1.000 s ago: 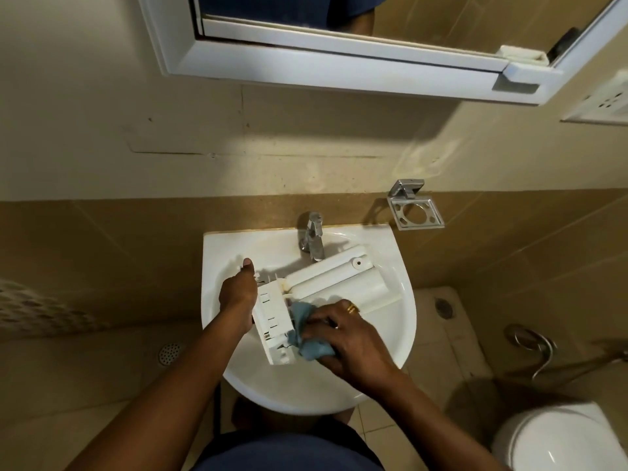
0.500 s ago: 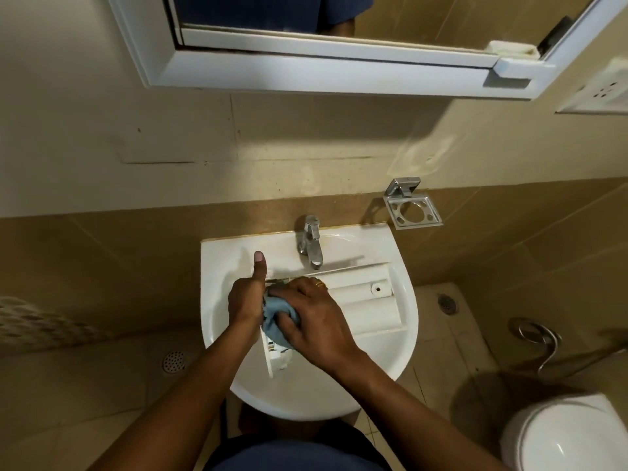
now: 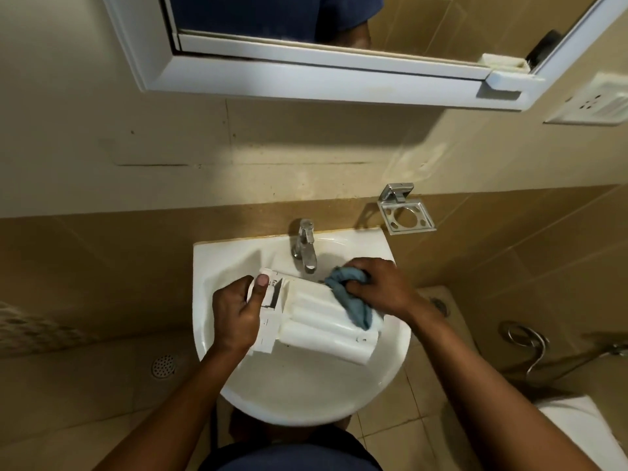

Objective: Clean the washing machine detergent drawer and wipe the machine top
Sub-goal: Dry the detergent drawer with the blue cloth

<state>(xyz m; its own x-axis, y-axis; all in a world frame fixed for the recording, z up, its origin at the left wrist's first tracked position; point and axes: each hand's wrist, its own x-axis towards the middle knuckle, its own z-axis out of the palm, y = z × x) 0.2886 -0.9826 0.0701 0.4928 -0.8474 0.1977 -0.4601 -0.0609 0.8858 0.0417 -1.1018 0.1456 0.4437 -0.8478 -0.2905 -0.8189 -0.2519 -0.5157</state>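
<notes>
The white detergent drawer (image 3: 316,321) lies across the basin of the white sink (image 3: 299,392), its underside ribs facing up. My left hand (image 3: 234,314) grips the drawer's left end, thumb on top and fingers curled round the edge. My right hand (image 3: 380,287) clutches a bunched blue cloth (image 3: 350,297) and presses it against the drawer's right far end, just below the tap. The washing machine is out of sight.
A chrome tap (image 3: 304,248) stands at the back of the sink. An empty steel soap holder (image 3: 406,215) is fixed to the wall on the right. A mirror cabinet (image 3: 323,73) hangs overhead. A toilet (image 3: 584,433) and hose are at lower right.
My right hand has carried the cloth from the drawer's left end to its right end. The left hand shifted its grip, the thumb now lying on the drawer instead of pointing up.
</notes>
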